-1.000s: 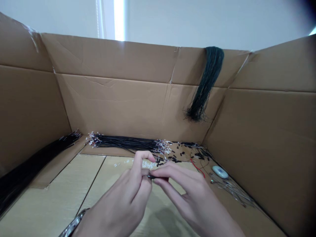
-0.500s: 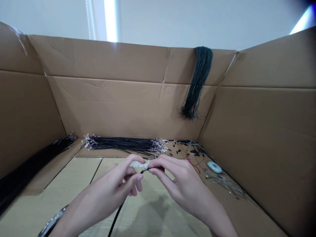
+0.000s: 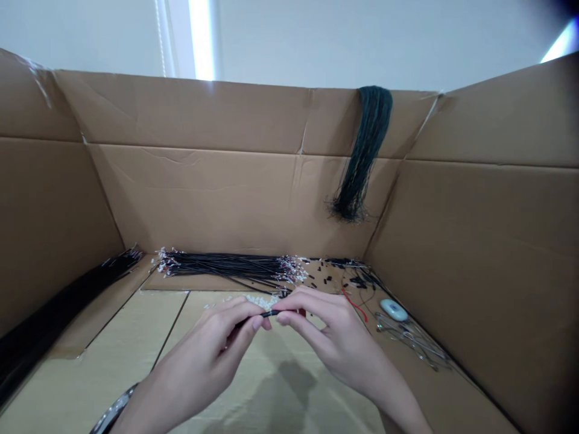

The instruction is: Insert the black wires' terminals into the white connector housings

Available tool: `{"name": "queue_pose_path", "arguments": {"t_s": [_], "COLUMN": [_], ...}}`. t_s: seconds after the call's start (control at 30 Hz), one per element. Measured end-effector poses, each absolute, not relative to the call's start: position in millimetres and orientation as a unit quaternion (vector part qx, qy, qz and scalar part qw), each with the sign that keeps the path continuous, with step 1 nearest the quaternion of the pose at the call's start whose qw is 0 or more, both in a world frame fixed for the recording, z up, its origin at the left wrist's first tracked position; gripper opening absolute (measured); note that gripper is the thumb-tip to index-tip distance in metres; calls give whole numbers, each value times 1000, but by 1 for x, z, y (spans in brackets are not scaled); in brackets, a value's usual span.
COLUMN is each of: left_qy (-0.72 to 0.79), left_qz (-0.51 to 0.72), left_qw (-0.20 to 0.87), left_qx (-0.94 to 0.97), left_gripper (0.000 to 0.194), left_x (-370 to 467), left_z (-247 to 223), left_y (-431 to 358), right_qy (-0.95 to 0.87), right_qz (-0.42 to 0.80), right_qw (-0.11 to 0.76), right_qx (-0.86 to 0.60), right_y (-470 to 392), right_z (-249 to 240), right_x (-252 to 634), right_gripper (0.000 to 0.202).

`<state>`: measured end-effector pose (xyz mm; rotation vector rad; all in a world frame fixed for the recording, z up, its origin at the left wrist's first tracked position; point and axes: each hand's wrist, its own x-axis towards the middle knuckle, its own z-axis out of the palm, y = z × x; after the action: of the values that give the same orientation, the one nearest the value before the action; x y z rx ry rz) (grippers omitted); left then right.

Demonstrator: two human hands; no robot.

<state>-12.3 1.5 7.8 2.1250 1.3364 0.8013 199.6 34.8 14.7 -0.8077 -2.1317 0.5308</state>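
A thin black cable (image 3: 270, 313) spans the small gap between my two hands, above the middle of the cardboard surface. My left hand (image 3: 221, 337) pinches it between thumb and forefinger from the left. From the right, my right hand (image 3: 325, 322) pinches the same cable with thumb and fingertips. A small lighter patch shows on the cable between the fingertips; its detail is too small to make out. Small white pieces (image 3: 262, 300) lie just behind the hands. Further back rests a bundle of black cables (image 3: 226, 265) with white-tipped ends.
Cardboard walls (image 3: 203, 199) enclose the back and sides. A dark green bundle of strands (image 3: 366, 144) hangs over the back wall. More black cables (image 3: 67, 313) lie at left. Short black pieces (image 3: 328, 278), a red wire (image 3: 354, 303), a pale rounded object (image 3: 393, 310) and thin wires (image 3: 416, 340) lie right.
My left fingers, spread apart around the cable before, have closed on it. The cable between the hands has straightened. Its hanging length below my left hand no longer shows.
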Motion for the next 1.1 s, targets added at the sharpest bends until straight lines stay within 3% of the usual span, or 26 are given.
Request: {"name": "queue_pose_path", "arguments": {"t_s": [0.27, 0.6, 0.77, 0.93, 1.1], "left_qy": [453, 445, 412, 397, 391], "left_qz": [316, 316, 325, 246, 207], "left_qw": [206, 280, 394, 573, 692], "left_qx": [808, 790, 754, 673, 570], "left_gripper": [25, 29, 37, 39, 46], "left_x": [-4, -4, 7, 22, 50], "left_z": [5, -3, -10, -35, -98], "left_y": [12, 34, 38, 44, 58], "right_qy": [-831, -823, -802, -748, -786], "right_qz": [245, 253, 261, 235, 258], "right_qw": [361, 307, 372, 402, 293], "right_qx": [-345, -405, -386, -472, -479], "right_y": [45, 57, 54, 64, 97], "right_z": [12, -4, 2, -18, -66], "right_x": [196, 188, 196, 231, 265], "right_gripper": [23, 40, 41, 47, 43]}}
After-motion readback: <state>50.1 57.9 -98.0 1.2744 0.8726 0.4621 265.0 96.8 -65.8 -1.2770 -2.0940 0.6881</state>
